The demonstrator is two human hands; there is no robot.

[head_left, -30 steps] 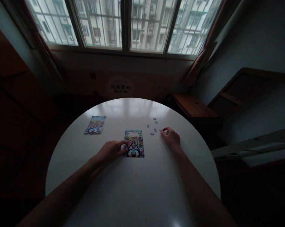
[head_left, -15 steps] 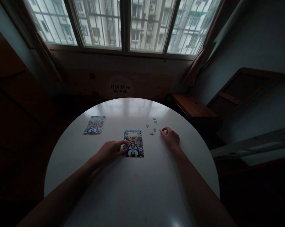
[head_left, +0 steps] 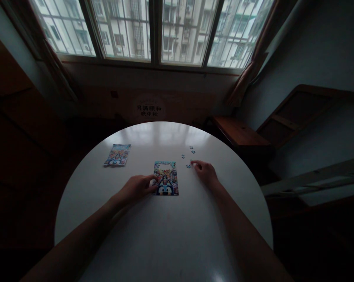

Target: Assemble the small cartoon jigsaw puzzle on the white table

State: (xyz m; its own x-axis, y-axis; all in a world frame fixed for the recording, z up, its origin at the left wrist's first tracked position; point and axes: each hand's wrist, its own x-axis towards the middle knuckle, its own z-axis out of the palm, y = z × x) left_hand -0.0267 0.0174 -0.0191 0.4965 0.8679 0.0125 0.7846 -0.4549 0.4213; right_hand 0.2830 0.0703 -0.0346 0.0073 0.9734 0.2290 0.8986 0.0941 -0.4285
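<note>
A nearly filled jigsaw puzzle [head_left: 166, 181] with a colourful cartoon picture lies flat on the white table, with a pale gap near its top. My left hand [head_left: 138, 187] rests at its left edge, thumb and index finger apart and their tips on the border. To the right, my right hand [head_left: 205, 172] stretches its index finger onto a small loose puzzle piece, mostly covered by the fingertip; the other fingers curl under. Close by lie another loose piece [head_left: 188, 166] and, farther back, a piece [head_left: 183, 156] and a piece [head_left: 193, 152].
A printed packet [head_left: 117, 155] with a similar picture lies at the left of the round white table [head_left: 171, 235]. Beyond the table's far right edge stands a wooden bench [head_left: 241, 131]. Barred windows are behind.
My right hand has moved left from the outermost loose piece to the one beside it, and its index finger has straightened. The outermost piece no longer shows. My left hand stays put.
</note>
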